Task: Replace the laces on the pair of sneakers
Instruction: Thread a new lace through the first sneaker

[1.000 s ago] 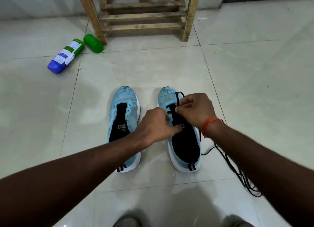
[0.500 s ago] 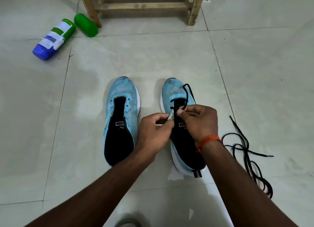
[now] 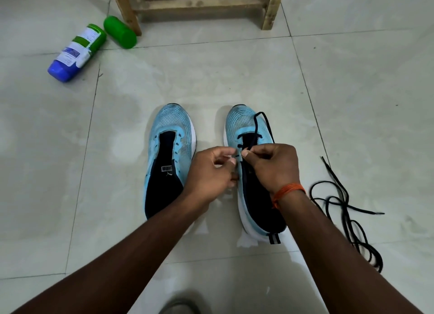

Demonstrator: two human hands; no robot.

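Blue pair sits ctr on tiled floor (image 3: 352, 78): L sneaker (image 3: 169, 149), unlaced, at 9 o'clock of R sneaker (image 3: 242, 125). Black lace (image 3: 256, 128) runs thru R sneaker's front eyelets; R hand (image 3: 272, 165) pinches it above the tongue. L hand (image 3: 209, 175), fingers curled, is at same eyelet row; can't tell if it grips anything. Loose lace (image 3: 345, 210) lies at 3 o'clock. Bottle (image 3: 77, 50) and green cap (image 3: 119, 31) at 10, wooden stool (image 3: 199, 3) at 12.

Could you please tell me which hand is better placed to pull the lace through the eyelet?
Probably the left hand: it pinches the tip of the lace at the inner eyelets of the sneaker, while the right hand pinches the slack.
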